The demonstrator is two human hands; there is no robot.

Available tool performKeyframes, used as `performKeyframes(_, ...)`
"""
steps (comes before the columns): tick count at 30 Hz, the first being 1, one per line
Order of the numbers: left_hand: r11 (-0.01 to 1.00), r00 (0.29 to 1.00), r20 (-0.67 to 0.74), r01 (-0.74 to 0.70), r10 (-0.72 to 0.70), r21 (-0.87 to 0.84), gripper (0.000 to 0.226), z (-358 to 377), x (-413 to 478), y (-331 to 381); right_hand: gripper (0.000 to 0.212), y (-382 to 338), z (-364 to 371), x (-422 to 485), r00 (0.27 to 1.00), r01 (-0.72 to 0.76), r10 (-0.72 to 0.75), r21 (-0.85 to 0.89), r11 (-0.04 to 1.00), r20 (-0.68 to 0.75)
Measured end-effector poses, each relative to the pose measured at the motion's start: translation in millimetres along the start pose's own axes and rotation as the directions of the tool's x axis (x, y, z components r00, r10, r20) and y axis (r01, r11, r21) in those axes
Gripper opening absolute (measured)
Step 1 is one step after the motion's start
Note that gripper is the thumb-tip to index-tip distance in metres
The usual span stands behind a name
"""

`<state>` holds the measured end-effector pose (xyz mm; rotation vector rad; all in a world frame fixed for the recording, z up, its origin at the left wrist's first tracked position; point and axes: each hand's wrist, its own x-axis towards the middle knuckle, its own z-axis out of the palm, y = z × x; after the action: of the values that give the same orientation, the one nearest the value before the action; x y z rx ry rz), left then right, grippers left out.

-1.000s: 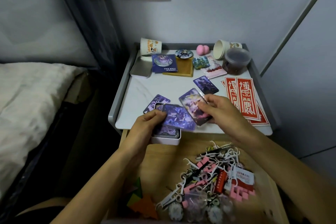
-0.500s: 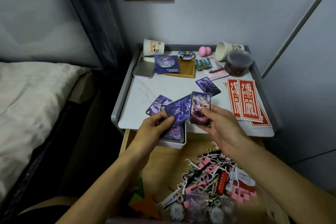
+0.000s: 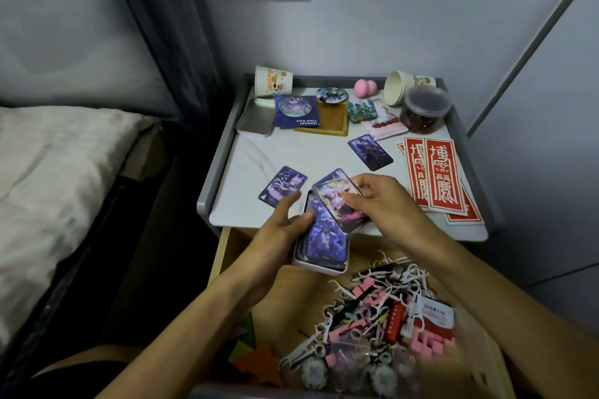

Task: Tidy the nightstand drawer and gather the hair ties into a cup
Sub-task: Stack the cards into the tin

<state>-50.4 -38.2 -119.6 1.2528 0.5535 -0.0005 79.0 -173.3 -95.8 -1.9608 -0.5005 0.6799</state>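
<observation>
Dim, bluish light; edges curved, bottom blurred.

Glossy purple picture cards [image 3: 324, 240] are gleaming in a smooth white tin [image 3: 321, 268]; the pale wooden drawer [image 3: 223, 246] is looking matt, the silver metal lid [image 3: 254, 120] satiny.

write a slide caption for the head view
The right hand holds a card over the tin gripped by the left hand

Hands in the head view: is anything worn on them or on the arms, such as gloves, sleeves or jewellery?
Nothing that shows. The left hand and the right hand are bare, with no gloves and no ring visible. The left forearm and the right forearm are uncovered down to the picture's edge: no sleeve, watch or bracelet in view.
</observation>
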Motion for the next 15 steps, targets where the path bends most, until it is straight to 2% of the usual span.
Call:
performKeyframes(3,1.000,1.000,0.018,0.012,-0.012,-0.003,0.043,0.4,1.5,0.0,0.005,-1.8,2.9,-2.1,0.999,-0.013,0.017,0.097,0.995,-0.041)
performKeyframes(9,0.997,0.997,-0.066,-0.032,0.027,-0.075,0.035,2.5,4.2,-2.0,0.005,2.5,7.1,-2.0,0.989,0.017,-0.016,0.002,1.000,-0.145)
performKeyframes(13,0.994,0.995,-0.079,-0.060,0.053,-0.091,0.032,1.6,4.4,-1.0,0.009,-0.3,4.3,-6.8,0.997,-0.072,0.070,0.120,0.990,0.017)
performKeyframes(15,0.995,0.997,-0.060,-0.061,0.056,-0.085,0.033,2.2,3.8,-1.2,0.013,1.0,8.9,-7.7,0.998,-0.055,0.053,0.047,0.997,0.035)
